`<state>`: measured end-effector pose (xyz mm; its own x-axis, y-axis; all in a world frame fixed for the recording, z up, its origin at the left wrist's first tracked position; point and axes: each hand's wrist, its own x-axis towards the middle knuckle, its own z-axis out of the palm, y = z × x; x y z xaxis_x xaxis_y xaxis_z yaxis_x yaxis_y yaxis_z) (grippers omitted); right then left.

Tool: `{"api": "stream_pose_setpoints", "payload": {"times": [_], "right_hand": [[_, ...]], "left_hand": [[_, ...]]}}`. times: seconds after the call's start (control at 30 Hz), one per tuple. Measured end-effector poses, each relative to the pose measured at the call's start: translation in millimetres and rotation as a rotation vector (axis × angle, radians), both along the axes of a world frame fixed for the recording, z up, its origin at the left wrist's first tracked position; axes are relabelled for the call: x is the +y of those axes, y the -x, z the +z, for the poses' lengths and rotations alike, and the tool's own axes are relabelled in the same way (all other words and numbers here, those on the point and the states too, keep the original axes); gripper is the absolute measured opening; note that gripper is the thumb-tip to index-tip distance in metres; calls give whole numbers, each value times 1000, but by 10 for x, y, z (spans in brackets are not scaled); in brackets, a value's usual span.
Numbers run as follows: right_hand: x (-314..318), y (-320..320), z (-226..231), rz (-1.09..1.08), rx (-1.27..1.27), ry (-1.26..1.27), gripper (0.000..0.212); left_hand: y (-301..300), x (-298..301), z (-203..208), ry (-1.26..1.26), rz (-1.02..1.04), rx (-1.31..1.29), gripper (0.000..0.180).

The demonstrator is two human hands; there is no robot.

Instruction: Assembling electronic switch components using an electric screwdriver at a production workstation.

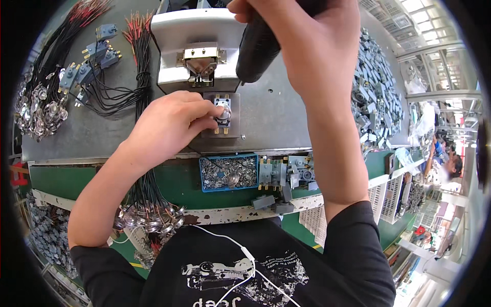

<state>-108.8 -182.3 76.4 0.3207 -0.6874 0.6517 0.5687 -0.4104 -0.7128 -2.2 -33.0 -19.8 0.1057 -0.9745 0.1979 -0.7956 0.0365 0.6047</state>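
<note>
Nearest: dark T-shirt (169, 266) w/ white earphone cord (230, 237) down the front. Just past it at L, bunch of silver discs (148, 221) on blk wires; mid, blue tray (230, 190) of small metal bits, grey switch blocks (272, 173) right beside it, on green ledge (174, 181). Next, on tabletop (276, 117): metal plate (235, 131) w/ one grey switch (223, 102) on it, brass tabs both ends. L hand (174, 120): thumb + fingertips nearly closed, pinching round silver pc (225, 113) on top of switch; exact grip partly hidden. R hand (312, 41): wrapped round blk tapered tool (258, 48), tip down near plate's far R corner; can't tell how high. Behind plate, metal-cased machine (194, 25). Off L, red-ended wires (137, 25) + few more switches (105, 51); off R, big pile of grey switches (376, 92).
</note>
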Motion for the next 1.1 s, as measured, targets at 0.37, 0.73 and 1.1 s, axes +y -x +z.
{"api": "stream_pose_setpoints", "payload": {"times": [0.37, 0.73, 1.1], "right_hand": [[36, -283, 15, 229, 117, 11, 75], [110, -568, 96, 350, 147, 99, 68], [176, -127, -55, 178, 165, -76, 38]], "left_hand": [[127, 36, -49, 15, 83, -87, 19], [137, 6, -39, -27, 66, -80, 22], [127, 77, -161, 58, 88, -22, 23]]}}
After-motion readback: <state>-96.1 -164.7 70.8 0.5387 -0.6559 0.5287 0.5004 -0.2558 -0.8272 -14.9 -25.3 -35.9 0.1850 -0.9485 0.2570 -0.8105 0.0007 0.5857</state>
